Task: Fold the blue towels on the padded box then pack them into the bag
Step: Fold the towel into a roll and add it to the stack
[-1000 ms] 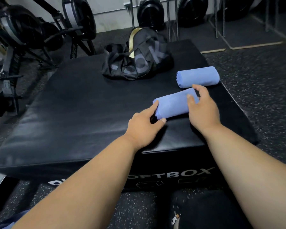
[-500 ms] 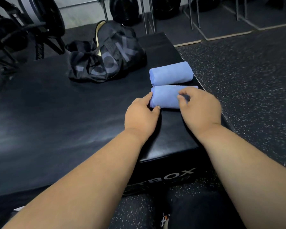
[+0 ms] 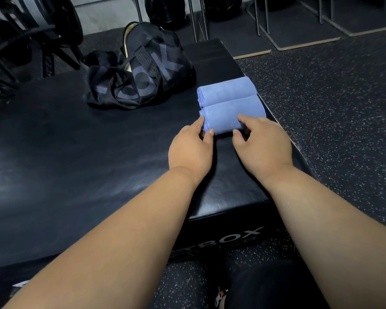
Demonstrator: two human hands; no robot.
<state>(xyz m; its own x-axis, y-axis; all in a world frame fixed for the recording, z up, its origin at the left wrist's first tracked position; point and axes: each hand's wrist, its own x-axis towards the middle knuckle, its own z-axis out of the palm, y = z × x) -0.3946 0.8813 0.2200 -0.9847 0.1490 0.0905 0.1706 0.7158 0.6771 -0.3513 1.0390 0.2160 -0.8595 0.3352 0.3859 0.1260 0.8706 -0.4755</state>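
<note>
1. Two rolled blue towels lie side by side on the padded box [image 3: 98, 152] in my head view, touching along their length, close to the box's right edge.
2. My left hand [image 3: 191, 150] holds the near towel [image 3: 227, 117] at its left end: the thumb lies against the front lower corner and the fingers curl round the end face.
3. My right hand [image 3: 263, 146] grips the same towel toward its right half, with the index finger laid over the top and the thumb tucked under the front edge, so it pinches the roll.
4. The far towel [image 3: 225, 90] sits just behind the near one, untouched by either hand.
5. The bag [image 3: 140, 72], black with large grey letters and dark straps, rests on the box to the left of the far towel and behind it, near it but apart. A pale lining shows at its opening on top.
6. White letters reading BOX run along the front wall of the padded box, between my forearms.
7. Speckled rubber flooring [image 3: 332, 97] lies to the right of the box, and weight plates [image 3: 165, 7] stand on racks at the back.
</note>
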